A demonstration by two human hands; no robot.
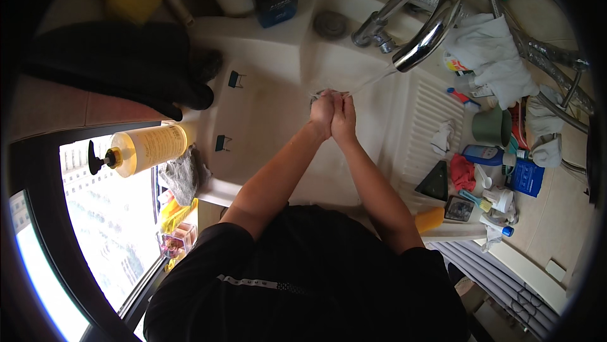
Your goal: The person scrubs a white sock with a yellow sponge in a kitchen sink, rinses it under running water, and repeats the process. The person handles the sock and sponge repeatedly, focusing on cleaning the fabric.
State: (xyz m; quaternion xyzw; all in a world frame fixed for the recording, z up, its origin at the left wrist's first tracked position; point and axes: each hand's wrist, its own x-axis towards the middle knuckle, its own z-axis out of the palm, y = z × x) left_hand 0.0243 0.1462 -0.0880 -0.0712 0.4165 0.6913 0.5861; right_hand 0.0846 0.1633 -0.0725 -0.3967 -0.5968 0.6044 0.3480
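Over the white sink basin [265,104], my left hand [322,112] and my right hand [344,116] are pressed together side by side. A stream of water [372,81] from the chrome faucet [422,52] runs down onto the fingertips and splashes there. The fingers are bent away from view, so whether anything lies between the palms is hidden. Just beyond my left fingers shows a small part of a dark grey round thing [313,98], possibly the drain. Both forearms are bare and reach forward over the basin's near edge.
A ribbed washboard [431,119] forms the right side. Beyond it crowd a green cup [491,126], a blue bottle [482,155], a red cloth [462,172] and a brush [475,200]. Left stand a yellow pump bottle [149,149] and a grey rag [182,176]. A dark-blue bottle [275,0] stands behind.
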